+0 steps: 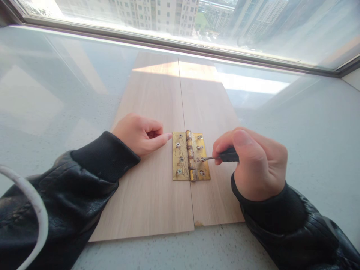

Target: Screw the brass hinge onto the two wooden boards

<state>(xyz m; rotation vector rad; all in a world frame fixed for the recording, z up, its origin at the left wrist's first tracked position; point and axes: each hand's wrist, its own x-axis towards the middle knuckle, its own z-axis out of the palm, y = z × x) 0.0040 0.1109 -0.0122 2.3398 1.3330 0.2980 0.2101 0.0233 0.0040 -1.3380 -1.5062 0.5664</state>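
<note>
A brass-coloured butt hinge [190,155] with rust on its barrel lies across the seam between two pale wooden boards. Several screws with cross-shaped heads sit in its leaves, some of them raised or tilted. My right hand [254,161] grips a screwdriver [229,154] by its black handle. The screwdriver's tip meets a screw [203,159] in the right leaf. On the left board [143,202] rests my left hand [140,135], its fingers curled in with nothing visible in them. Its thumb points at the hinge's left edge and is at or very near it.
The right board [218,206] has a small chip at its near end. Both boards lie on a pale speckled surface [157,255]. Behind them runs a window frame [126,39] with buildings beyond the glass. A white cable [36,210] crosses the lower left, in front of my sleeve.
</note>
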